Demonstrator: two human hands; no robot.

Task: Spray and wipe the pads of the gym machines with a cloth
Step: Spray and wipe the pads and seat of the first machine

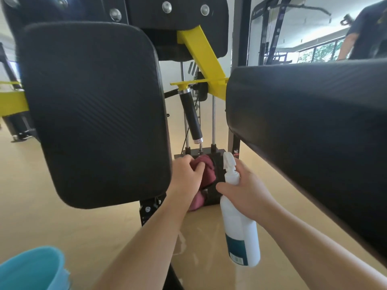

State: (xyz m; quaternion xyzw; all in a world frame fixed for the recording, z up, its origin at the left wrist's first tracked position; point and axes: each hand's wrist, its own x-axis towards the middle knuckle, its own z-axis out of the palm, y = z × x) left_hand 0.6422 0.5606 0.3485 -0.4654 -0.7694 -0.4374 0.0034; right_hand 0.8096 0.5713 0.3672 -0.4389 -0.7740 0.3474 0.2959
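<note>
Left hand (186, 174) is gripping a bunched dark-red cloth (206, 170), fingers (199, 168) curled into it, just left of the spray bottle (240, 227). Right hand (247, 191) is holding the bottle by its neck, fingers wrapped round below the trigger head; the bottle is standing near upright, head tipping away from the person. Both hands are hanging low in the gap between two black pads. The left pad (94, 111) is sitting up and left of the bottle, broad face toward the camera, long axis roughly vertical. The right pad (303, 132) is lying up and right of the bottle, long axis running off rightward. The cloth hand is looking nearer the left pad, right by its lower corner; touching or not, can't tell. Probably about to raise the bottle to spray; which pad, unclear. Past the bottle a yellow frame (201, 53), a black handle (191, 116) and steel rods are crowding the gap and could be snagging the cloth. A blue bucket (31, 268) is sitting well down-left of the bottle.
</note>
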